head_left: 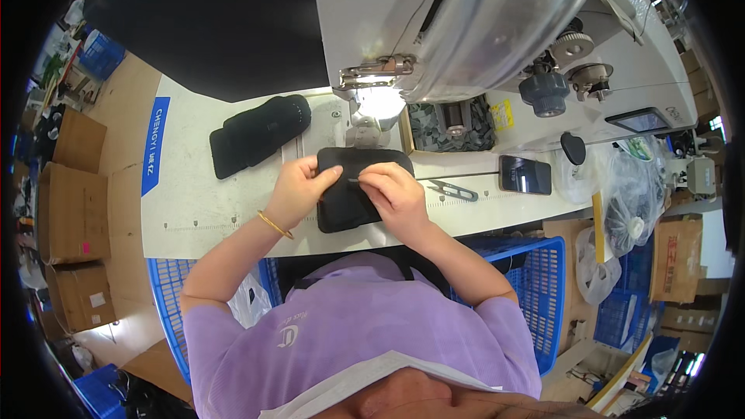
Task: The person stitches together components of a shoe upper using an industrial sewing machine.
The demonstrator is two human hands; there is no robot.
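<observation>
A person in a lilac shirt sits at a white industrial sewing machine [497, 23], both hands on a flat black fabric pouch [349, 202] that lies on the pale counter [194, 202] just in front of the machine's lit needle area. The left hand [299, 186] rests on the pouch's left edge, fingers curled and pressed together over the cloth, a thin gold bangle [275, 225] on the wrist. The right hand [396, 190] lies on the pouch's right half, thumb and forefinger pinching a small dark slender item near the pouch's middle (too small to tell what it is). A stack of black pouches [260, 133] lies further back on the counter to the left, well apart from the hands. To the right of the right hand, small thread snips [454, 191] sit on the counter near a printed ruler strip, and beyond them a dark phone [525, 174] lies flat. A blue plastic crate [535, 279] stands beside the person's right arm below the counter's edge, another blue crate [167, 295] at the left. Cardboard boxes [74, 209] are stacked on the floor at far left, and clear plastic bags [632, 194] bunch up at the counter's right end
</observation>
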